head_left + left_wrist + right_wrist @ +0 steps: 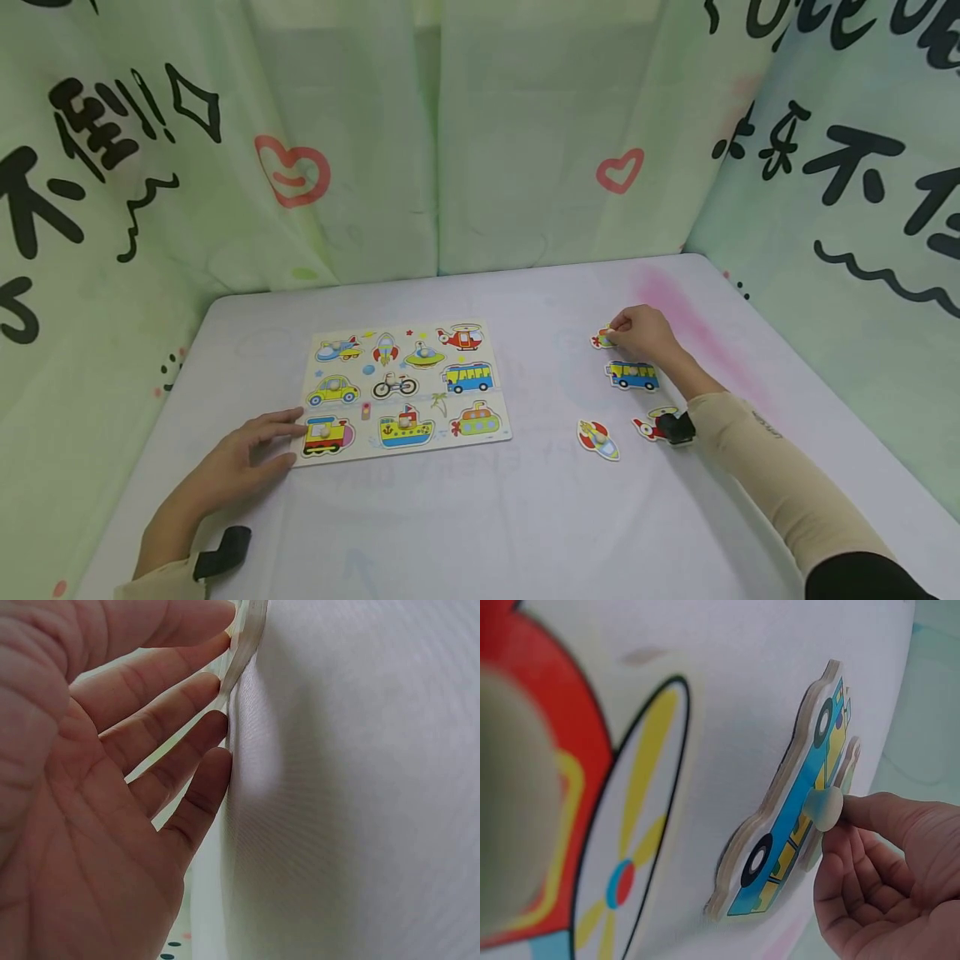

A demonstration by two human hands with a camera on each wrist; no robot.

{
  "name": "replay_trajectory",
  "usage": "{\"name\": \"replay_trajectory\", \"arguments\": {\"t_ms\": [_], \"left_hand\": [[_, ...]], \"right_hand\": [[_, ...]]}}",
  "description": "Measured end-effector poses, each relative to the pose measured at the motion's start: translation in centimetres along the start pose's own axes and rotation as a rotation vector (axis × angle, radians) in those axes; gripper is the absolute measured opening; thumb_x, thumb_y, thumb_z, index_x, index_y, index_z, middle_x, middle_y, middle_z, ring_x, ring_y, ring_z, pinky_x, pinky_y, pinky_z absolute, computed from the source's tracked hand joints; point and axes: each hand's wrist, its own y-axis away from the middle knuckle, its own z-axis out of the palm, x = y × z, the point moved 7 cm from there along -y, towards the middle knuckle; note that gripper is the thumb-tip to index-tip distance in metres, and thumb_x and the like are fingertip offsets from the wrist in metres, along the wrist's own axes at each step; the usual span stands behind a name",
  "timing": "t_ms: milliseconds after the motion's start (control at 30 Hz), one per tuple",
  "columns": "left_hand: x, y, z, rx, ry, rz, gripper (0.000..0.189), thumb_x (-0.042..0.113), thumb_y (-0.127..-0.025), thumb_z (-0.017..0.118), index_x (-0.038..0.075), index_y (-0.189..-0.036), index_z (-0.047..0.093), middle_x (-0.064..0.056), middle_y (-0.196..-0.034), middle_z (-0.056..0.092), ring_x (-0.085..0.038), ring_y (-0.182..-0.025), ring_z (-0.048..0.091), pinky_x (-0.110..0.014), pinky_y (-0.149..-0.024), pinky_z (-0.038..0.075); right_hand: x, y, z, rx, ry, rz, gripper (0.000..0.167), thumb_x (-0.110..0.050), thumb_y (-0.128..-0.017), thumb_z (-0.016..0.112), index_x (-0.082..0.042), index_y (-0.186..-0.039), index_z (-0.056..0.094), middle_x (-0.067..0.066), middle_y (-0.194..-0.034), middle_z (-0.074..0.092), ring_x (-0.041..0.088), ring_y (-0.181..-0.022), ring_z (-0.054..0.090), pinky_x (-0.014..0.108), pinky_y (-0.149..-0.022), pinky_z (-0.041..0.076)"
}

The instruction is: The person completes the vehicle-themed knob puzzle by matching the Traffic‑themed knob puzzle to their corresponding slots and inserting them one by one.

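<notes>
My left hand (243, 454) rests on the white table, fingers extended and fingertips at the left edge of the puzzle board (438, 402); in the left wrist view its fingers (180, 750) meet the board's edge. At the table's right side my right hand (645, 333) pinches the submarine puzzle piece (601, 339), mostly covered by the fingers. Just nearer lies the blue bus piece (632, 376); its knob (826, 808) overlaps my right fingertips in the right wrist view. The helicopter piece (652, 427) is partly behind the sleeve's black wrist camera.
A rocket piece (597, 440) lies left of the helicopter piece. The board carries several vehicle pictures, including a yellow car (333, 390) and a train (327, 436). Green curtains (487, 167) with writing and hearts surround the table (450, 533) at the back and sides.
</notes>
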Motion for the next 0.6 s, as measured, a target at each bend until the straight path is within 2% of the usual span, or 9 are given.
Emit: {"name": "replay_trajectory", "arguments": {"t_ms": [33, 133, 267, 367, 467, 600], "left_hand": [[-0.02, 0.02, -0.01, 0.002, -0.003, 0.003, 0.036, 0.012, -0.091, 0.077, 0.012, -0.126, 0.07, -0.016, -0.149, 0.055, -0.043, -0.14, 0.045, -0.037, -0.113, 0.039], [-0.12, 0.06, 0.03, 0.002, -0.004, 0.002, 0.036, 0.013, -0.091, 0.077, 0.013, -0.126, 0.07, -0.015, -0.149, 0.055, -0.043, -0.14, 0.046, -0.026, -0.111, 0.037], [-0.29, 0.07, 0.2, -0.009, 0.001, -0.011, 0.036, 0.015, -0.092, 0.077, 0.014, -0.127, 0.07, -0.015, -0.15, 0.054, -0.043, -0.14, 0.045, -0.038, -0.111, 0.041], [-0.3, 0.07, 0.19, -0.009, 0.006, -0.012, 0.037, 0.015, -0.092, 0.077, 0.014, -0.128, 0.07, -0.015, -0.15, 0.054, -0.043, -0.14, 0.045, -0.026, -0.111, 0.038], [-0.21, 0.05, 0.08, -0.001, 0.011, 0.002, 0.036, 0.014, -0.092, 0.077, 0.013, -0.127, 0.07, -0.016, -0.149, 0.054, -0.043, -0.14, 0.045, -0.009, -0.106, 0.028], [-0.13, 0.04, -0.05, 0.006, 0.002, 0.015, 0.036, 0.015, -0.092, 0.077, 0.013, -0.127, 0.07, -0.016, -0.149, 0.055, -0.043, -0.14, 0.045, -0.006, -0.105, 0.026]], "right_hand": [[0.01, -0.01, 0.02, -0.002, 0.0, 0.001, 0.021, -0.014, -0.096, 0.07, 0.006, -0.1, 0.07, 0.015, -0.089, 0.067, 0.028, -0.082, 0.056, 0.035, -0.072, 0.047], [-0.1, 0.1, 0.04, -0.012, 0.001, -0.003, 0.021, -0.014, -0.096, 0.069, 0.007, -0.1, 0.069, 0.016, -0.089, 0.067, 0.027, -0.082, 0.057, 0.035, -0.071, 0.047], [-0.06, 0.31, 0.17, -0.025, -0.005, -0.007, 0.022, -0.014, -0.097, 0.068, 0.007, -0.102, 0.068, 0.016, -0.09, 0.066, 0.028, -0.083, 0.057, 0.033, -0.071, 0.046], [0.12, 0.47, 0.21, -0.02, -0.02, -0.012, 0.024, -0.015, -0.097, 0.068, 0.008, -0.104, 0.068, 0.017, -0.093, 0.067, 0.028, -0.084, 0.057, 0.033, -0.073, 0.047], [0.28, 0.64, 0.11, -0.003, -0.042, -0.01, 0.026, -0.017, -0.097, 0.069, 0.007, -0.106, 0.068, 0.017, -0.095, 0.067, 0.028, -0.085, 0.058, 0.032, -0.073, 0.048], [0.47, 0.79, -0.14, 0.02, -0.084, -0.001, 0.026, -0.019, -0.097, 0.07, 0.006, -0.106, 0.068, 0.017, -0.094, 0.066, 0.027, -0.084, 0.058, 0.031, -0.071, 0.048]]}}
